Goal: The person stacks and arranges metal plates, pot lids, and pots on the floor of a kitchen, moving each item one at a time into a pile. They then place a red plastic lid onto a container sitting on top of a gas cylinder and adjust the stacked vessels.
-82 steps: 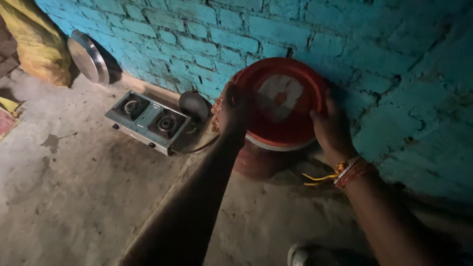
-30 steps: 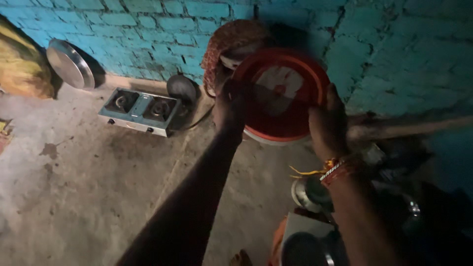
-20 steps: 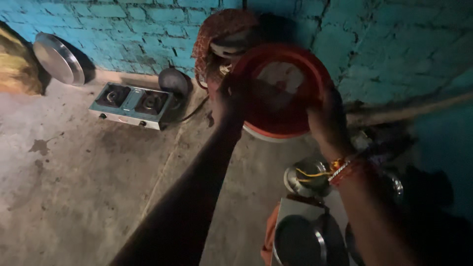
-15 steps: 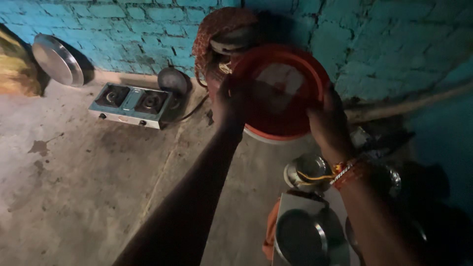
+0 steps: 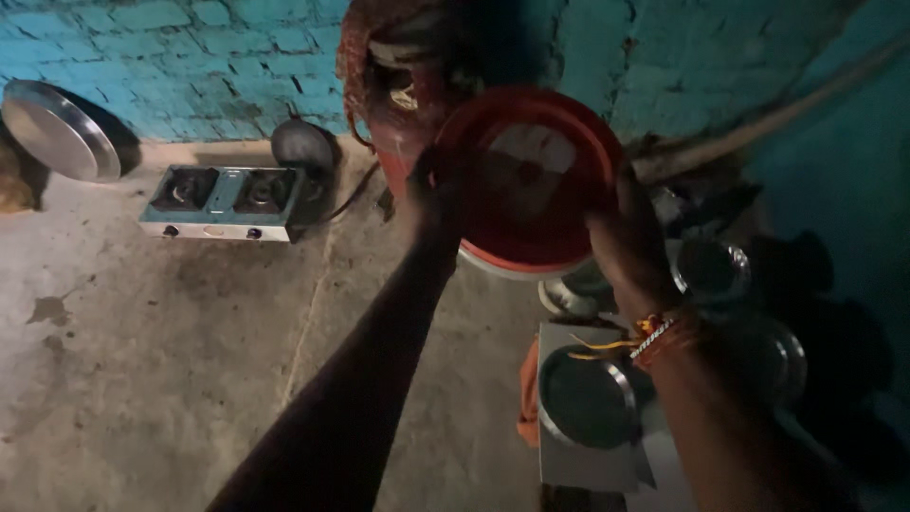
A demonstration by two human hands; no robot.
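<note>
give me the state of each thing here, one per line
red round container: lifted off the floor, gripped on both sides
left hand: closed on the container's left edge
right hand: closed on its right edge
two-burner stove: on the floor, no flame visible
steel plate: leaning against the blue brick wall
steel bowl: upright on the floor

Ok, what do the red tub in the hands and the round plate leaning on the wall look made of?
Red tub: probably plastic, going by its even colour, dull sheen and pale rim. Round plate: likely steel or aluminium, since its grey surface reflects light brightly. Both hands, left hand and right hand, grip the tub.
</note>
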